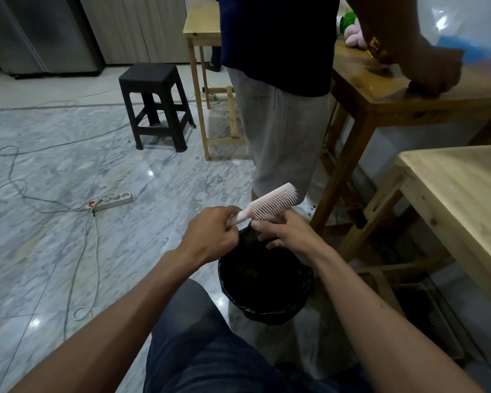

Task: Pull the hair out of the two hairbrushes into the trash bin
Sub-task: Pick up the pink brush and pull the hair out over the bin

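Head: hairbrush (272, 202) in left grip (210, 236)

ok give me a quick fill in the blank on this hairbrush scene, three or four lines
1. The left hand grips the pink hairbrush by its ____.
2. The right hand touches the brush head from ____.
3. The brush is held over a trash bin lined with a ____ bag.
4. The dark stool stands on the ____ floor.

Missing words: handle; below; black; marble

Hairbrush (272, 201) above trash bin (267, 296), stool (153, 106) behind.
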Motion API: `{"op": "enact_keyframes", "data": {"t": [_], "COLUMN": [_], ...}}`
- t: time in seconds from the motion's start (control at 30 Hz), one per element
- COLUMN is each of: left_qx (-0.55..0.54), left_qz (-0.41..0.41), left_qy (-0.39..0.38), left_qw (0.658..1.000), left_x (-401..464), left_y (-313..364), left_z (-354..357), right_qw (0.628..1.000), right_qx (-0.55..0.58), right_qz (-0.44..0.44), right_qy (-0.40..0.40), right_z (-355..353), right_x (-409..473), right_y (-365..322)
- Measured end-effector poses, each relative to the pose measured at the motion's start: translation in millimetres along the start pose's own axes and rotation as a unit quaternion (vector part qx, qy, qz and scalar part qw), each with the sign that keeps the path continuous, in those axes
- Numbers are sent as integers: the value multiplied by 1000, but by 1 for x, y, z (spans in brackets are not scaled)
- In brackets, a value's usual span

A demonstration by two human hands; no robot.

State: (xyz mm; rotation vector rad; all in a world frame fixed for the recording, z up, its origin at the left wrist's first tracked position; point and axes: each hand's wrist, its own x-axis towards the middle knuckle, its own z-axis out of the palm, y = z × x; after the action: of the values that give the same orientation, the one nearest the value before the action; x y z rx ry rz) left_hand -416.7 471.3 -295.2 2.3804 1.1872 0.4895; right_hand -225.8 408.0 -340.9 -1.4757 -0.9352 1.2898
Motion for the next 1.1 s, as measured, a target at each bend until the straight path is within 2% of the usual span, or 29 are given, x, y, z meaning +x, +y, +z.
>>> {"op": "enact_keyframes", "data": {"t": [0.1,0.3,0.43,0.53,0.6,0.67,0.8,0.9,0.97,1.03,1.1], "left_qx": [-2,43,69,64,61,57,36,36,36,24,11], "left_qz": [-4,-23,-28,-39,-39,-40,-55,-61,-66,-74,-80], "left_qy": [4,45,52,58,56,51,38,31,25,15,8], "left_qw": [1000,998,996,996,996,996,997,997,997,997,997], "left_x": [2,4,4,3,2,2,2,1,0,0,1], "left_y": [0,-5,-9,-10,-11,-12,-10,-8,-7,-6,-5], "left_z": [0,0,5,9,10,10,9,10,10,11,11], "right_qw": [998,988,982,977,974,974,979,977,949,915,922], "right_qx": [30,-56,-109,-147,-141,-103,-104,-110,-236,-355,-349], "right_qz": [-13,32,75,126,163,180,133,76,34,3,-2], "right_qy": [53,137,138,87,69,87,113,169,205,193,166], "right_z": [2,-14,-19,-22,-21,-20,-21,-20,-20,-20,-18], "right_x": [0,-6,-8,-3,-1,2,5,0,-7,-12,-11], "right_y": [4,21,22,18,12,8,9,7,-1,-7,-9]}}
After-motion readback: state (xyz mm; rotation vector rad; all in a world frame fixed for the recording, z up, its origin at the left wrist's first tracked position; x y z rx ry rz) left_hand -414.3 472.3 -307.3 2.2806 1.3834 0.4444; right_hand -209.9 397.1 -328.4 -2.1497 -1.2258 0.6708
